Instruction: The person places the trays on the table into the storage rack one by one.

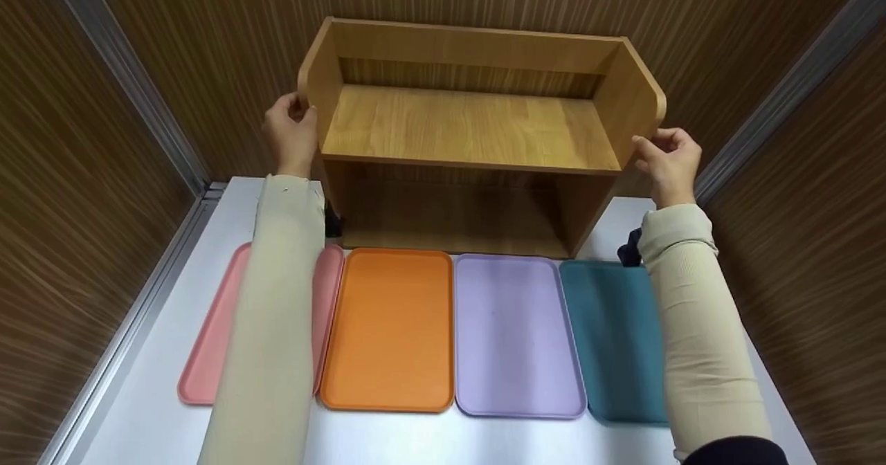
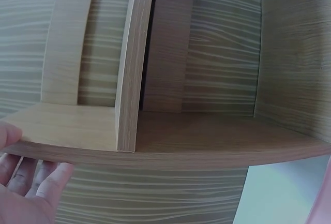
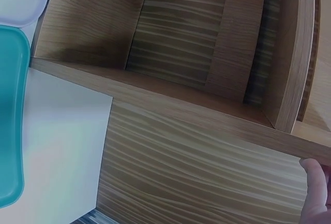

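Observation:
A two-tier wooden shelf (image 1: 457, 122) stands against the back wall in the head view, with a raised panel on each side. My left hand (image 1: 292, 129) grips the front edge of its left panel. In the left wrist view, the left hand (image 2: 33, 188) has its thumb on the panel's inner side and its fingers on the outer side. At the right panel's front edge, my right hand (image 1: 671, 160) holds on with thumb and fingers. Only the right hand's thumb (image 3: 314, 188) and a bit of finger show in the right wrist view.
In front of the shelf, a pink tray (image 1: 208, 354), an orange tray (image 1: 387, 326), a lilac tray (image 1: 516, 333) and a teal tray (image 1: 612, 340) lie side by side on a white table (image 1: 401, 441). Forearms cover parts of the pink and teal trays. Wood-grain walls (image 1: 90, 195) enclose the table.

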A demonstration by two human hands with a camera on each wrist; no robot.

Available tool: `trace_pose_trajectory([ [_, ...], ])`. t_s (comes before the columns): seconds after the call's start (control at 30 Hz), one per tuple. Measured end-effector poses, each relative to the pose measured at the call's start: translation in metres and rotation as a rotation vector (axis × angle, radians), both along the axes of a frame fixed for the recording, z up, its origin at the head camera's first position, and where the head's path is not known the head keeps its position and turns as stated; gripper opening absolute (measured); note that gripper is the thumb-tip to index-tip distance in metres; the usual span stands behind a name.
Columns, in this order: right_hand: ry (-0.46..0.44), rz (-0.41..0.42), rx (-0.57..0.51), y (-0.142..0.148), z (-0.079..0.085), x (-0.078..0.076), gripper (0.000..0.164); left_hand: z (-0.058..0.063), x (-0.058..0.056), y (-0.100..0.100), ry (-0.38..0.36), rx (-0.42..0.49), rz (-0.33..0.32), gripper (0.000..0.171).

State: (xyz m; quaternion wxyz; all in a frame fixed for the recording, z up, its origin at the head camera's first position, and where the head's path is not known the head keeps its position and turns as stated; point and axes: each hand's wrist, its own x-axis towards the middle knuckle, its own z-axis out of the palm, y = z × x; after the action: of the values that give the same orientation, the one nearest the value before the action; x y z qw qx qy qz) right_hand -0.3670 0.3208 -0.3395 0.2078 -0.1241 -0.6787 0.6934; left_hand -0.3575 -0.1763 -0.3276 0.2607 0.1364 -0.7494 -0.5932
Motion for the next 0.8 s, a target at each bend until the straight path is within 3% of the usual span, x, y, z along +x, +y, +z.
trace_pose_trajectory([
  [0.37, 0.098, 0.134, -0.165, 0.005, -0.012, 0.005, 0.019, 0.002, -0.001, -0.004, 0.008, 0.042, 0.000, 0.029],
  [0.8, 0.122, 0.237, -0.205, 0.028, -0.061, 0.030, 0.026, 0.001, -0.003, -0.001, 0.013, 0.050, -0.039, 0.030],
])
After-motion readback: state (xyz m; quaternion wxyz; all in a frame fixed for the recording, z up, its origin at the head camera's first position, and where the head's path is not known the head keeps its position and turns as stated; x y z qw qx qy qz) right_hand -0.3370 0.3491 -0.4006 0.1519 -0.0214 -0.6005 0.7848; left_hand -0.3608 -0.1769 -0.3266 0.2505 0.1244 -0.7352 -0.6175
